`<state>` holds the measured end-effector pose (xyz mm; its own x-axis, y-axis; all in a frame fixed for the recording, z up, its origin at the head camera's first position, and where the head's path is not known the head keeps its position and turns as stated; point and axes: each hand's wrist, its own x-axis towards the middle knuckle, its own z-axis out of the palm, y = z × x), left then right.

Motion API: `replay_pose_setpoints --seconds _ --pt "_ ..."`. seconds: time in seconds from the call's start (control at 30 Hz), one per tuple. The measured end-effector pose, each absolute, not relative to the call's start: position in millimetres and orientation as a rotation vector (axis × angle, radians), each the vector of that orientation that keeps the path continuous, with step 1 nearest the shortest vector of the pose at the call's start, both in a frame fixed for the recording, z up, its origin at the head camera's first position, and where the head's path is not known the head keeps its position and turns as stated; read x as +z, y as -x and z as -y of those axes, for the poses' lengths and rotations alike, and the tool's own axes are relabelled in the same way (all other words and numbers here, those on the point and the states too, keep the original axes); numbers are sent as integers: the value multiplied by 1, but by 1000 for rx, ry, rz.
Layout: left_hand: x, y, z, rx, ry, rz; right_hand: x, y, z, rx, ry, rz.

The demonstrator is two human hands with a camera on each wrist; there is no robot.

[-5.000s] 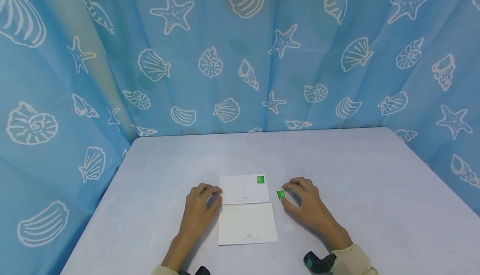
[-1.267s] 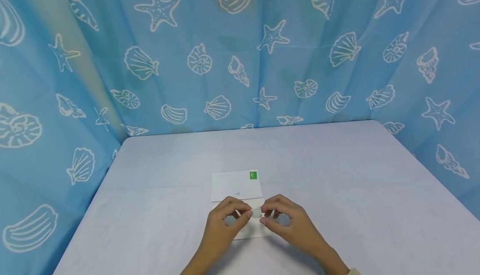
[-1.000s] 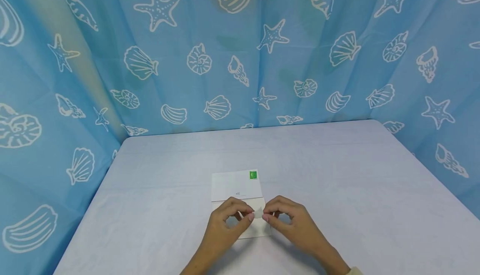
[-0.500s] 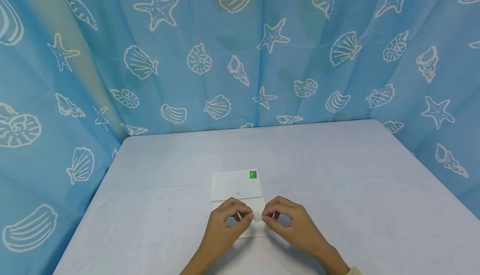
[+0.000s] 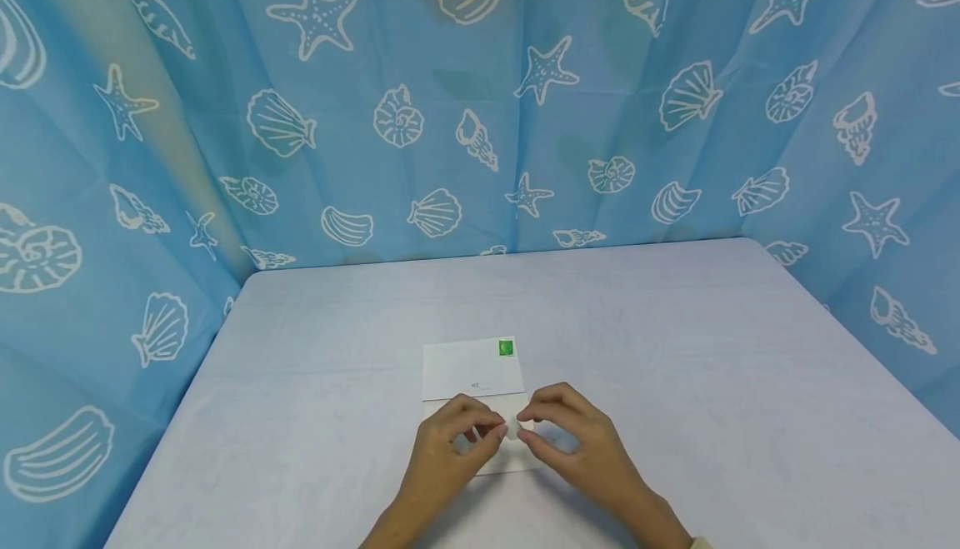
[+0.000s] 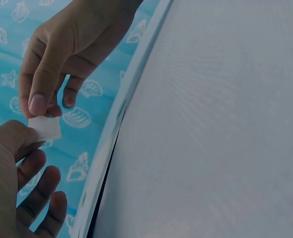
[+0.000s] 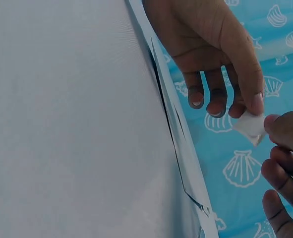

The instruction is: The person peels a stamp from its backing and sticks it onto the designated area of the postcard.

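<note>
One small white slip pinched in left hand | right hand at its edge, cannot tell whether gripping | up above nearer white card, toward near edge of counter | likely peeling: hold left steady, ease corner slowly!

Matt paper on a matt, cloth-like worktop
The worktop's covering looks finely textured, creased along one edge in the right wrist view; well in from its far edge, the far sheet and near sheet look like smooth, matt paper, as does the small white piece. Beyond that edge, the curtain looks like smooth, softly folded cloth.
</note>
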<state>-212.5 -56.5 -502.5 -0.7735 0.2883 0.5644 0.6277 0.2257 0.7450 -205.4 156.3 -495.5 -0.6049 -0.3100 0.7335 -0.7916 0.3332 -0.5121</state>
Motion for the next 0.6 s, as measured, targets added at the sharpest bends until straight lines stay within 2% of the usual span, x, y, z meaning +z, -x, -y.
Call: replay_pose_setpoints --seconds 0.6 --pt "-502 210 55 -1537 903 2194 -494 202 -155 1154 -989 2106"
